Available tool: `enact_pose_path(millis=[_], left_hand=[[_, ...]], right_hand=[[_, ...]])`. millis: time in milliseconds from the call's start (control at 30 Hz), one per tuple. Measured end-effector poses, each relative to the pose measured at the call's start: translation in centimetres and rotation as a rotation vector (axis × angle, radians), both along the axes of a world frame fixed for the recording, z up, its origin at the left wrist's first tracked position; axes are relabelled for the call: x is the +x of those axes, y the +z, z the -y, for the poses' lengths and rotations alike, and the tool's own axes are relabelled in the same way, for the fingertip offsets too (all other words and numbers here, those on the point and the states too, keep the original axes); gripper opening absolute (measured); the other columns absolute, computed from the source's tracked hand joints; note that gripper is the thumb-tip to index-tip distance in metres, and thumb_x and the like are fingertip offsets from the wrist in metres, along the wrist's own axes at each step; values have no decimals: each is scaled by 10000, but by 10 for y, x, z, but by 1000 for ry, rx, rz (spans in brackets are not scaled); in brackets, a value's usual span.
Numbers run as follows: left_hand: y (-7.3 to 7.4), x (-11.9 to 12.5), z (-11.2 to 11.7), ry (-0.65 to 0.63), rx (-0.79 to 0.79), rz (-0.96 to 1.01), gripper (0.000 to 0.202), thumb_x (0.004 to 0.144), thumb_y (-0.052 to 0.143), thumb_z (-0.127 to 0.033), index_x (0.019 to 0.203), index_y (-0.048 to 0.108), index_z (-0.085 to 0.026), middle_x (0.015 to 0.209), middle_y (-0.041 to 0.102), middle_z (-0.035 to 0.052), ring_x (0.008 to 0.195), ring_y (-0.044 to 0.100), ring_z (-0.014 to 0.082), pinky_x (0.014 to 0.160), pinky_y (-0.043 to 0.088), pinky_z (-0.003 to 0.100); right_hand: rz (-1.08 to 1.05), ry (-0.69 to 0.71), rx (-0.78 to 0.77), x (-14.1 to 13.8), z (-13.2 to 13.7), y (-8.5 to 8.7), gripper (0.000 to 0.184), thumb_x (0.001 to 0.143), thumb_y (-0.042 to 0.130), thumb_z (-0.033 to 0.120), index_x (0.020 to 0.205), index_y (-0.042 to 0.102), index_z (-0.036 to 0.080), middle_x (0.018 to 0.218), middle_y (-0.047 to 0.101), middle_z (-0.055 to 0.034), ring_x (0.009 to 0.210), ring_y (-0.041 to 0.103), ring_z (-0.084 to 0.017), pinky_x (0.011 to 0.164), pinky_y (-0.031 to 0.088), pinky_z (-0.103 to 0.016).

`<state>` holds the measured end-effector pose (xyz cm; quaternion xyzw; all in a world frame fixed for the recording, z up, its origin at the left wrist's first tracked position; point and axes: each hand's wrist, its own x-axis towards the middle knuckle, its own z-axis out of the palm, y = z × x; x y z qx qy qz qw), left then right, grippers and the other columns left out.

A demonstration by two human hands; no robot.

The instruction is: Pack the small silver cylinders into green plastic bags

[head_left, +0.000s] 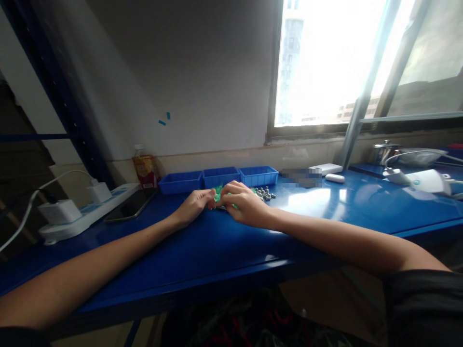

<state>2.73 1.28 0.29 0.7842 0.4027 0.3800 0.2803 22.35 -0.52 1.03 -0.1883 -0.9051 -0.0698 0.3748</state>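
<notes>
Both hands meet over the blue table, just in front of the blue bins. My left hand (195, 203) is closed, thumb and index finger pinched together against some bright green material (218, 193). Close beside it, my right hand (246, 205) is also closed, its fingers curled down over the green material. What either pinch holds is too small and covered to make out. Several small metal fittings (265, 194) lie loose just right of my right hand. More green shows under the right fingers.
Three blue bins (221, 174) stand in a row along the wall. To the left are a white power strip (68, 226) with chargers, a dark phone (132, 207) and a drink bottle (144, 168). White devices (334, 178) and a metal pot (385, 153) stand at the right.
</notes>
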Motion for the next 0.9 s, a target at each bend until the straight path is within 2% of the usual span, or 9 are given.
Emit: enact_pose_path(millis=[100,233,300,367,433,500,600,733,900], left_hand=[[-3,3,-4,-23,-16,-20,326,820,512,-459,702,550,-157,604,502,-18,564,452,120,555,379,241],[-7,4,-4,60,31,106,225,832,517,-397,908,511,-185,637,514,-38,553,493,118,549,402,233],[-8,4,-3,120,132,94,209,856,500,-388,937,493,-196,642,511,-37,555,507,120,543,405,230],[-9,3,0,128,256,-3,190,882,482,-373,948,506,-196,663,527,-25,575,519,122,551,408,230],[-10,2,4,60,357,-147,177,907,462,-352,955,528,-195,706,560,-10,604,533,121,573,415,230],[-10,2,7,-34,425,-270,175,927,440,-330,948,543,-191,754,588,1,628,544,119,585,418,226],[-8,3,10,-96,500,-351,187,944,415,-310,919,548,-181,780,602,11,656,558,123,591,424,222],[-5,4,13,-136,585,-392,166,942,418,-274,906,549,-177,805,601,26,695,563,132,630,435,233],[-5,5,17,-175,624,-418,175,934,435,-296,928,554,-167,853,608,56,761,564,162,701,430,274]], right_hand=[[77,22,-20,-1,1,-7,241,808,520,80,884,699,222,967,640,-60,969,517,-203,858,418,-353],[34,-68,-95,-6,0,-12,136,830,615,280,914,698,212,906,666,-56,1048,493,-231,908,382,-386],[-60,-153,-199,-7,-4,-11,207,859,581,360,839,698,190,801,669,-48,945,528,-214,879,384,-370],[-157,-187,-350,-7,-8,-8,388,928,443,417,752,684,170,706,653,-37,784,552,-173,801,398,-322],[-222,-172,-503,-5,-11,-5,551,969,296,445,674,660,154,639,629,-27,660,550,-136,704,394,-271],[-223,-177,-580,-3,-12,-3,569,961,299,444,611,629,141,593,603,-18,585,533,-113,615,363,-236],[-161,-238,-560,-2,-9,-1,479,914,415,408,564,591,132,557,569,-2,542,490,-96,545,299,-224],[-166,-255,-540,-4,-6,-1,476,899,421,416,535,551,137,526,514,15,522,433,-86,520,247,-231],[-208,-317,-399,-5,-10,-3,387,847,466,236,468,428,167,460,382,41,486,353,-81,519,227,-248]])
